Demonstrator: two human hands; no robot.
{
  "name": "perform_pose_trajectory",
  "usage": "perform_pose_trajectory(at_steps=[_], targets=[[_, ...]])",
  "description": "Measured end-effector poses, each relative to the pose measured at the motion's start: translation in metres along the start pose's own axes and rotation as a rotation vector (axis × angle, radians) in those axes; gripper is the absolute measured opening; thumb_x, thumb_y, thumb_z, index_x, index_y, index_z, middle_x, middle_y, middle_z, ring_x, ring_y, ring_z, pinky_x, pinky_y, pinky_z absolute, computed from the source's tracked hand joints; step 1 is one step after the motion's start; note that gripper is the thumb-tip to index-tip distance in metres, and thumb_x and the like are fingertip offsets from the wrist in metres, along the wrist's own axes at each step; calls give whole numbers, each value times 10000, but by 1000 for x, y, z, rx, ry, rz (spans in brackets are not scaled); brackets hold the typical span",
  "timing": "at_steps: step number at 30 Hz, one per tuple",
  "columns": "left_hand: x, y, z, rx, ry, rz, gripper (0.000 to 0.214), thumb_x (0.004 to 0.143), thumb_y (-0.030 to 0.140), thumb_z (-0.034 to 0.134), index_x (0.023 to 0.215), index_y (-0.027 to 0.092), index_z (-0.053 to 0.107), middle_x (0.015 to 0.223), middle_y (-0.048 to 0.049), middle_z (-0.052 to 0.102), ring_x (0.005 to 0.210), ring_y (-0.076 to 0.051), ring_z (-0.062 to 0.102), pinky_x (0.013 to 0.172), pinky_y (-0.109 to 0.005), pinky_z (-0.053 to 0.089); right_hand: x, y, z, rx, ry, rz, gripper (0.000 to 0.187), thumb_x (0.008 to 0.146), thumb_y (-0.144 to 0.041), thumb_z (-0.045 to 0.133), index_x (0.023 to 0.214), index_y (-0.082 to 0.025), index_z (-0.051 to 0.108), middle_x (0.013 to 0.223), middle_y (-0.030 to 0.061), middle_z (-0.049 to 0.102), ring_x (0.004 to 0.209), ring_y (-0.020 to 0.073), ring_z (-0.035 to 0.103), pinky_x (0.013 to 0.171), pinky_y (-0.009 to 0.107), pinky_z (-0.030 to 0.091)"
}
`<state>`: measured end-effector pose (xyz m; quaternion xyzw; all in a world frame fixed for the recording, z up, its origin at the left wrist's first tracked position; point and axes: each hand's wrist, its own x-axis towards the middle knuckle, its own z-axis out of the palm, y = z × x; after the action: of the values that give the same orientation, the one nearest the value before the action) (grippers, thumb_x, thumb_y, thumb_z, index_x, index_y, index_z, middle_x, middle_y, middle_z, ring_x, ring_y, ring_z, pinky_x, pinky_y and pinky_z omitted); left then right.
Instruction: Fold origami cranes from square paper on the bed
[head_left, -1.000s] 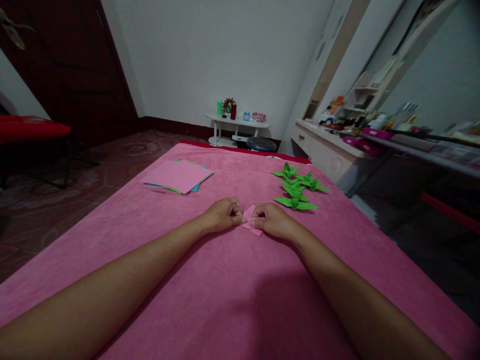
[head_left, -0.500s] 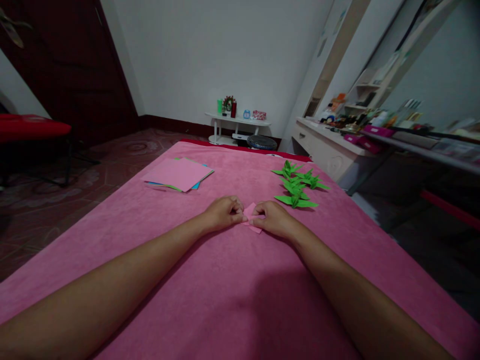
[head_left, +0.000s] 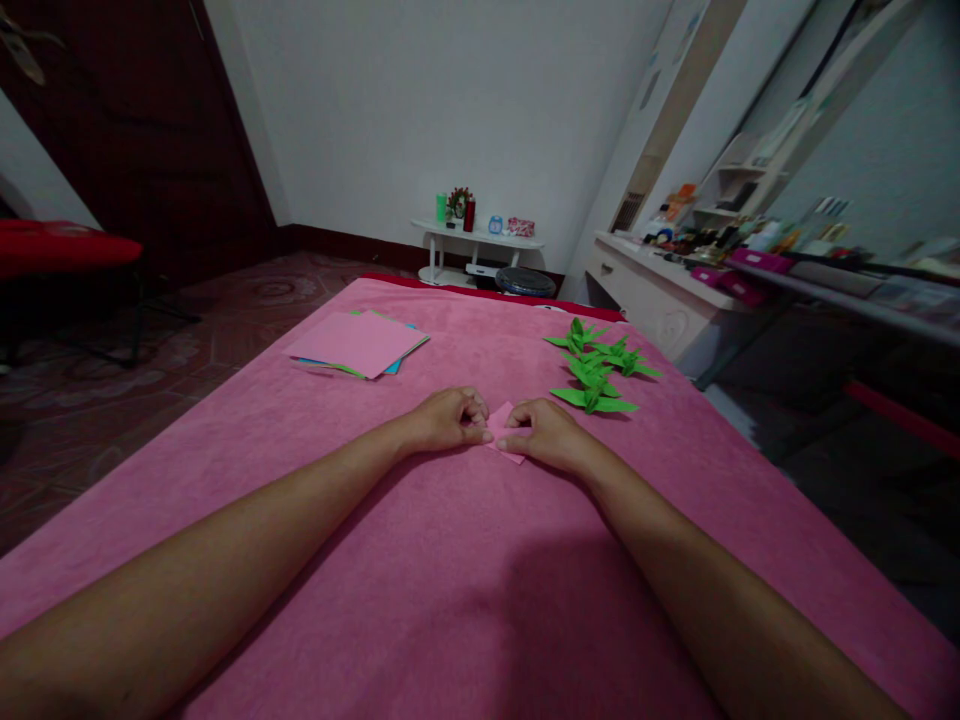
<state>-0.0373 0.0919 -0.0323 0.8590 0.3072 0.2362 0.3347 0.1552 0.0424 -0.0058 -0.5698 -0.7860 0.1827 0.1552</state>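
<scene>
Between my two hands, on the pink cloth [head_left: 420,560], lies a small folded piece of pink paper [head_left: 510,455]. My left hand [head_left: 452,420] has its fingers curled, with the thumb and fingertips pinching the paper's left edge. From the other side my right hand [head_left: 546,432] grips the same paper, its thumb on top and its index finger bent. The folds beneath my fingertips are partly hidden. Beyond my right hand sit several green folded paper cranes [head_left: 592,385], their wings spread and close together.
A stack of square coloured paper [head_left: 360,343], pink on top, lies at the far left of the cloth. Behind the far edge stands a low white table [head_left: 480,236] with small items. A cluttered dresser [head_left: 660,280] is on the right, a red chair [head_left: 67,248] on the left.
Both hands stay on the pink paper, with only a slight shift of the fingers. The whole view has tilted a little.
</scene>
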Motion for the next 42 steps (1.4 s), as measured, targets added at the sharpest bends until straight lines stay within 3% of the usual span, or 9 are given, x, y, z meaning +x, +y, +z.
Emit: perform_pose_trajectory(at_steps=[7, 17, 26, 42], targets=[[0, 1, 2, -23, 34, 7, 148, 661, 237, 676, 582, 132, 608, 845, -39, 596, 691, -109, 539, 647, -229, 427, 1, 14, 2, 100, -21, -23, 185, 652, -300, 638, 571, -137, 601, 555, -34, 502, 514, 83, 416, 485, 207, 263], [0, -3, 4, -50, 22, -57, 160, 649, 286, 695, 628, 137, 639, 839, -33, 613, 672, -104, 543, 626, -223, 429, 1, 22, -7, 108, -58, 94, 146, 652, -276, 668, 666, -133, 698, 607, 15, 639, 566, 116, 524, 511, 202, 336], [-2, 3, -1, -74, 29, -35, 159, 673, 229, 657, 561, 131, 603, 845, -44, 610, 710, -111, 553, 652, -228, 438, 2, 19, -9, 75, -59, 134, 149, 631, -285, 681, 620, -137, 694, 555, 3, 609, 547, 118, 519, 497, 203, 330], [-6, -3, -9, -36, 33, -16, 158, 681, 231, 668, 581, 127, 603, 889, -55, 603, 737, -115, 560, 656, -232, 441, 0, 17, -12, 107, -65, 147, 128, 617, -259, 673, 603, -132, 686, 527, -4, 583, 505, 99, 476, 480, 203, 311]])
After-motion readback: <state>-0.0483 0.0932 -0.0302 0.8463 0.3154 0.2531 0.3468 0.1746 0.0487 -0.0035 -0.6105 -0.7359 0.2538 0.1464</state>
